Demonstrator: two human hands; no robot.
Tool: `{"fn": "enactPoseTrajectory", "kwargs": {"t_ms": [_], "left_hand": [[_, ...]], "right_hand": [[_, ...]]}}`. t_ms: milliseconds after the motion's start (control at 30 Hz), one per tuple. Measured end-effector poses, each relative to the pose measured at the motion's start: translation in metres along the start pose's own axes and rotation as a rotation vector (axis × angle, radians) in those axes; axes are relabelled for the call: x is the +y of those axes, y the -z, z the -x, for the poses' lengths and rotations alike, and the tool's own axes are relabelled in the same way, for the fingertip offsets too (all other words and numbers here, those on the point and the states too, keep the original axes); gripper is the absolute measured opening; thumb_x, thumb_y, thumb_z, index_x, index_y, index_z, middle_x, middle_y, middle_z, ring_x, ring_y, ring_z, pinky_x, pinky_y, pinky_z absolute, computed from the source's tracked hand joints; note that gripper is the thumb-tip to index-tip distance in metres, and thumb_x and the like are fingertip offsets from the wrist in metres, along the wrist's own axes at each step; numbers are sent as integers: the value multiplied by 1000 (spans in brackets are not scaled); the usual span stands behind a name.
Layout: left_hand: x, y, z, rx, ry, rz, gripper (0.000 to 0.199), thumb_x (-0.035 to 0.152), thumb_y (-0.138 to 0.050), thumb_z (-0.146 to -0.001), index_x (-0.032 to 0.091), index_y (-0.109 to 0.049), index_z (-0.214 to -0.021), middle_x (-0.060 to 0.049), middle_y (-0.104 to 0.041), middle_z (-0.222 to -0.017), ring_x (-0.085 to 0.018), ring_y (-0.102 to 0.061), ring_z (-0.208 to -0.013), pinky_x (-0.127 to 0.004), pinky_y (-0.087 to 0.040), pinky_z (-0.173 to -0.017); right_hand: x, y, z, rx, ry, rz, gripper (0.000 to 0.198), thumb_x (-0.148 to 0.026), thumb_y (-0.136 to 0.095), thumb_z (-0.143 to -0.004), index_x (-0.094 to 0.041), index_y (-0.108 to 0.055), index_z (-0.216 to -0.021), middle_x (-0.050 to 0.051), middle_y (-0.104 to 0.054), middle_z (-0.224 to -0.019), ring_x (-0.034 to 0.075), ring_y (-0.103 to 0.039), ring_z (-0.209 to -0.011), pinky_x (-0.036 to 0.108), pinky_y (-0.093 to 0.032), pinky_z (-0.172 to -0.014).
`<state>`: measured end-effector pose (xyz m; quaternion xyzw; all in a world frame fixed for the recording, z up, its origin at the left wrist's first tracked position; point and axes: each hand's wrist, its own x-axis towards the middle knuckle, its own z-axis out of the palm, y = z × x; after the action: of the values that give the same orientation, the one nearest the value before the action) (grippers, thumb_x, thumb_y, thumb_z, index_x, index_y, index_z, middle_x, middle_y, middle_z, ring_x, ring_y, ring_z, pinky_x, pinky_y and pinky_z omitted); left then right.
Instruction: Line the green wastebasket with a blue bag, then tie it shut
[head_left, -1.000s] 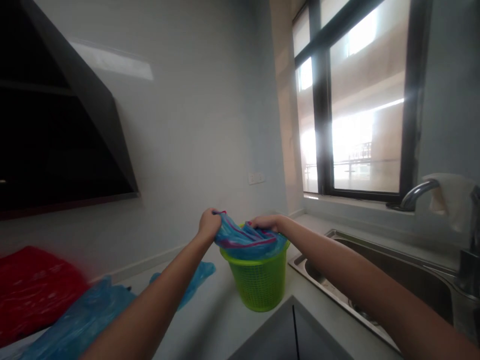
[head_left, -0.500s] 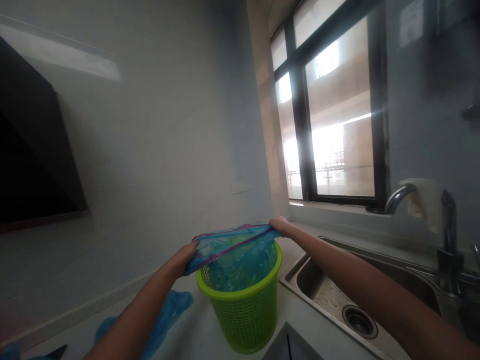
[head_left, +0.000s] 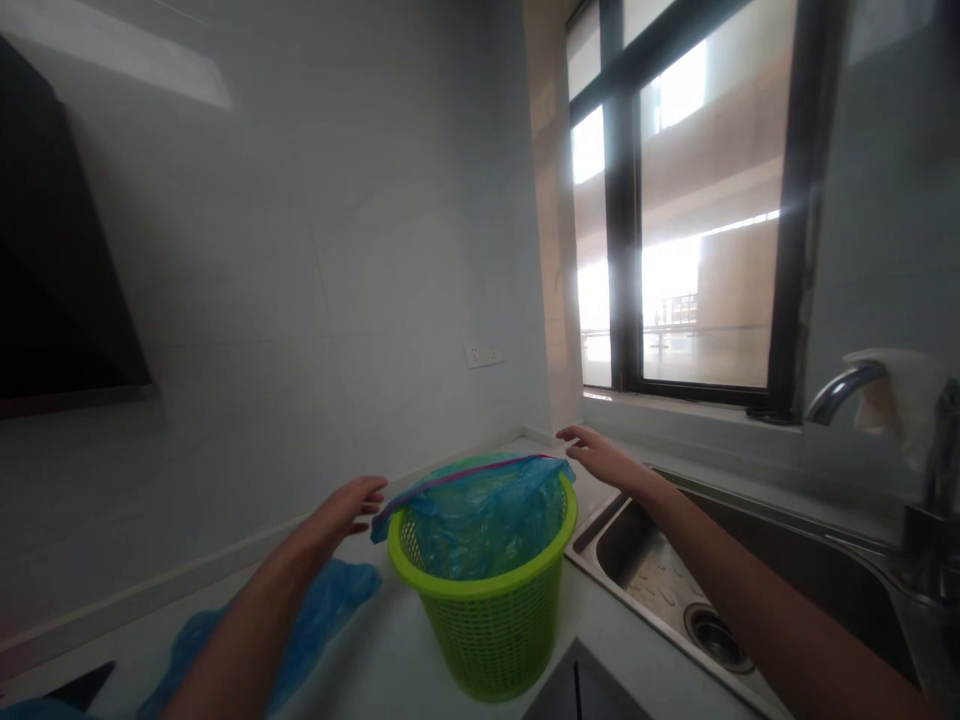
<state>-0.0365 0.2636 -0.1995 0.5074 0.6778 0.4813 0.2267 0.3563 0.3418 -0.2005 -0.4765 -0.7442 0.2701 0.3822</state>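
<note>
Both hands, left hand (head_left: 341, 510) and right hand (head_left: 600, 455), open beside bag (head_left: 480, 505).

The faucet (head_left: 885, 400) spout tip is hidden under a cloth (head_left: 904, 400).

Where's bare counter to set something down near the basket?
Bare counter lies between the basket and the loose blue bag, also behind the basket toward the wall. Crowded: the sink on the right, hands either side of the liner.

Green basket (head_left: 484, 625) – perforated matt plastic; blue bag (head_left: 480, 510) – thin glossy film; sink (head_left: 795, 590) – brushed metal.
</note>
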Motion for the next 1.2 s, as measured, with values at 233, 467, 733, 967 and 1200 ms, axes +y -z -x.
{"fn": "enactPoseTrajectory", "kwargs": {"t_ms": [233, 467, 733, 967, 1200], "left_hand": [[32, -8, 38, -274, -364, -387, 34, 48, -63, -77, 18, -71, -90, -13, -69, -103, -34, -63, -100, -44, -47, -90], [57, -6, 78, 37, -568, -563, 22, 32, -48, -88, 20, -65, -91, -11, -66, -99, -29, -60, -98, -40, -44, -87], [76, 4, 125, -438, -689, -461, 18, 32, -46, -98, 26, -62, -92, 0, -68, -98, -19, -60, -89, -30, -43, -79], [84, 11, 144, -459, -713, -491, 26, 41, -45, -100, 25, -62, -91, 0, -67, -93, -19, -58, -83, -28, -42, -73], [85, -13, 153, -468, -755, -505, 30, 42, -44, -100, 26, -66, -88, -1, -70, -93, -20, -61, -82, -30, -42, -74]], "right_hand": [[-6, -30, 29, 143, 42, 146, 42, -30, -57, -85, -16, -67, -123, 9, -70, -96, 23, -62, -86, 36, -46, -79], [-11, -21, 40, 252, 175, 208, 7, -26, -59, -77, -20, -61, -80, 2, -58, -80, 19, -55, -76, 31, -43, -69], [-25, -24, 48, 200, 437, 239, 20, -24, -59, -86, -23, -67, -104, 9, -60, -126, 27, -53, -121, 45, -39, -105], [-40, -9, 62, 133, 563, 133, 13, -20, -55, -91, -22, -62, -103, 6, -66, -112, 23, -60, -108, 39, -45, -98], [-40, -29, 59, -19, 458, 121, 10, -24, -61, -89, -20, -71, -88, 7, -66, -111, 23, -61, -107, 40, -44, -102]]}}
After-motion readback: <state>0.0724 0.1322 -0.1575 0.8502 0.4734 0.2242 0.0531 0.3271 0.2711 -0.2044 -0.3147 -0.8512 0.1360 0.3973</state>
